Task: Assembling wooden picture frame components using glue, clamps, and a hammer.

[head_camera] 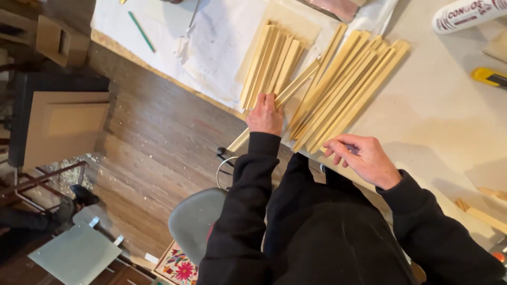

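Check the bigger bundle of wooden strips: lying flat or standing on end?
Lying flat. The larger bundle of strips is fanned side by side on the table, near the right hand.

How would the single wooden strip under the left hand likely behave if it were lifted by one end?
The wooden strip looks long and thin, so it is probably light and may flex slightly. Its flat faces suggest it would slide, not roll. It overhangs the table edge beneath the left hand, so it might tip once released.

left hand (265, 115) on small strip stack (270, 66) | right hand (360, 157) curled beside large strip stack (343, 87) | table (438, 116)
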